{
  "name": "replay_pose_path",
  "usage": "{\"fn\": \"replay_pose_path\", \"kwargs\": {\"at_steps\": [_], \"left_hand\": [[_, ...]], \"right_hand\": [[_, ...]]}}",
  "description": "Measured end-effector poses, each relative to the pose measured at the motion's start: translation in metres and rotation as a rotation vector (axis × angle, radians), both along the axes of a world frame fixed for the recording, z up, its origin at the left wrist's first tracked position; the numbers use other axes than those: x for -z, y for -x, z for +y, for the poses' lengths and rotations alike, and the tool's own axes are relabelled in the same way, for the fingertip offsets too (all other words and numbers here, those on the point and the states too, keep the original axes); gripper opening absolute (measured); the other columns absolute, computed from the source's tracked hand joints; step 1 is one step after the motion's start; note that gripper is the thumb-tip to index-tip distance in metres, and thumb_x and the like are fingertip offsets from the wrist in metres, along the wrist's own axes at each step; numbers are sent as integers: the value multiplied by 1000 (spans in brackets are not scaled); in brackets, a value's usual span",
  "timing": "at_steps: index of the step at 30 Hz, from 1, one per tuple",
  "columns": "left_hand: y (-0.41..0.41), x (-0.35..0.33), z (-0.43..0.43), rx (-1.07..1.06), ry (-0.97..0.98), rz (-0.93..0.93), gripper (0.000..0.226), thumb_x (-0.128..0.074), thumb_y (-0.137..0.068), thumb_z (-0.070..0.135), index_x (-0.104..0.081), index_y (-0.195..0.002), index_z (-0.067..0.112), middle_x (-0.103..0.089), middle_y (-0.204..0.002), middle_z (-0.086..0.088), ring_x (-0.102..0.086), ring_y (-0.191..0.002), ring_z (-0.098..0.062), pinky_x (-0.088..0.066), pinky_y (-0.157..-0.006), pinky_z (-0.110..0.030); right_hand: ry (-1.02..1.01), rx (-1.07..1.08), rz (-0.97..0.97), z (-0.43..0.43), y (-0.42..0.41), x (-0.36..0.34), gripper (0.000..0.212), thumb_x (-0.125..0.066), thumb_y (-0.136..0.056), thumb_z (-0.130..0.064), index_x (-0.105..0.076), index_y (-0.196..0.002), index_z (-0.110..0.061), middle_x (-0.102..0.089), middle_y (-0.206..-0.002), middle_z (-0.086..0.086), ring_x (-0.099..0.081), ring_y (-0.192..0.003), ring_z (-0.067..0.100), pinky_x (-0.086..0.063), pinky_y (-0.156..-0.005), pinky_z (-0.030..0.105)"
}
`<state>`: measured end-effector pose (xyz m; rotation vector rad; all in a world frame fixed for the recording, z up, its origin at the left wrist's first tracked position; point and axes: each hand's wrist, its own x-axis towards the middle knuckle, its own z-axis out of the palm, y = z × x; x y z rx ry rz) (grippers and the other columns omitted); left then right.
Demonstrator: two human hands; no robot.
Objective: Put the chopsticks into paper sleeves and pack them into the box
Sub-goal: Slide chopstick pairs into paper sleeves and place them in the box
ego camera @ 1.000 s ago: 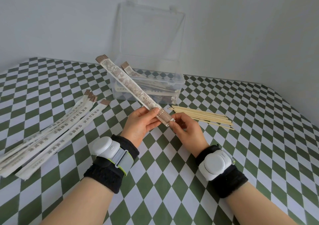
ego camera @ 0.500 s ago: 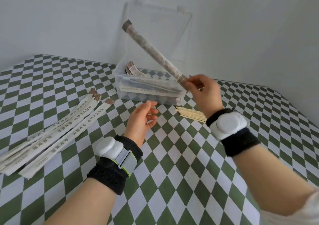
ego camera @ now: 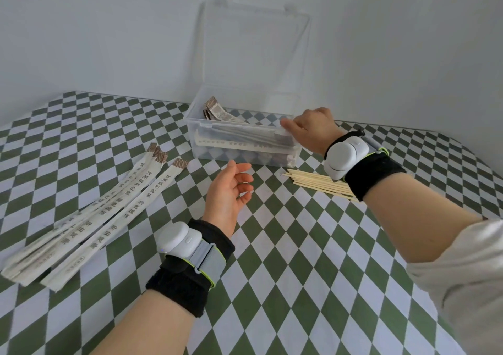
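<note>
My right hand [ego camera: 310, 131] hangs over the right end of the box [ego camera: 192, 139], back to the camera. My fingertips are hidden, so perhaps they pinch something; I cannot tell. In front of the box, the bare chopsticks [ego camera: 313, 183] vanish behind my right wristband [ego camera: 373, 175]. Inside the box, the packed sleeves [ego camera: 236, 139] smear behind its clear wall. Left of it, the empty sleeves [ego camera: 109, 207] blur at their near ends.

Clear box [ego camera: 191, 137]: one, lid raised.
Paper sleeves [ego camera: 109, 207] left of the box: four brown tips counted, the pile overlapping.
Sleeves inside the box [ego camera: 217, 109]: several, number not legible.
Bare chopsticks [ego camera: 315, 183] right of the box's front: one bundle, too close-packed to count.
Hands: two, left hand [ego camera: 228, 194] and right hand [ego camera: 310, 131].
Wrist devices [ego camera: 177, 239]: two, one per wrist.
</note>
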<state>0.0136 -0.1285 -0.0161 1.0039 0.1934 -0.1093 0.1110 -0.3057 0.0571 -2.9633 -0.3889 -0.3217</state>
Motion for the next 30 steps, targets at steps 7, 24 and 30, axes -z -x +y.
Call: {"fn": "replay_pose_path", "kwargs": {"at_steps": [7,24,30], "left_hand": [[0,0,-1,-3,-22,-3,33,-38,-99,36,-64,-97,15,-56,-75,1,-51,-69,-11,-43,-68,-24],[5,-1,4,-28,-23,33,24,-42,-99,20,-61,-87,13,-54,-67,1,-51,-61,-9,-46,-59,-17],[-5,-14,60,-29,-614,-26,9,-55,-93,15,-61,-86,16,-59,-77,-1,-54,-67,-12,-46,-65,-22]], "right_hand": [[47,51,53,9,0,3,72,-16,-98,-45,-50,-44,-11,-48,-46,-6,-55,-73,15,-5,-114,39],[-464,66,-141,-2,89,46,41,-31,-98,-34,-64,-94,-11,-65,-92,4,-57,-86,19,-49,-76,39],[-488,84,1,-5,117,94,23,-45,-94,-18,-66,-91,-7,-64,-90,5,-53,-87,23,-43,-75,33]]}}
